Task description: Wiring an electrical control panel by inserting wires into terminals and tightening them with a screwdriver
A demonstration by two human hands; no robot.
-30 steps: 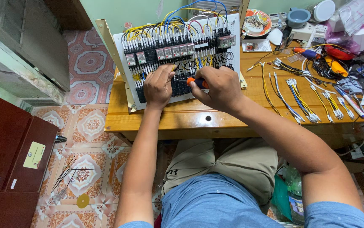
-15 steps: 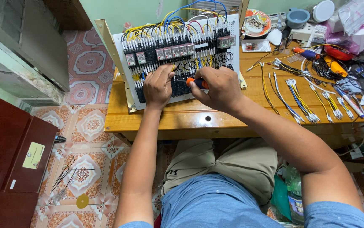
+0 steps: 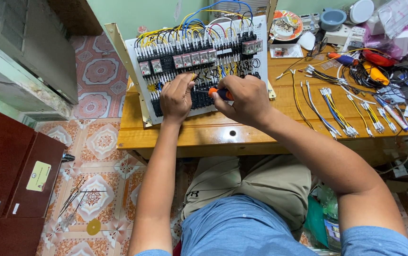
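A white electrical control panel (image 3: 261, 71) with rows of relays, terminal blocks and blue, yellow and black wires lies tilted on a wooden table (image 3: 223, 135). My right hand (image 3: 244, 97) grips an orange-handled screwdriver (image 3: 219, 93), its tip pointing left into the black terminal row. My left hand (image 3: 176, 97) rests on the panel just left of it, fingertips pinching a wire at the terminals.
Bundles of cut wires with white ferrules (image 3: 336, 106) lie on the table's right half. Tools, pliers and cables (image 3: 372, 68) crowd the far right, with a plate of small parts (image 3: 287, 23) behind. A dark red cabinet (image 3: 5, 180) stands on the tiled floor at left.
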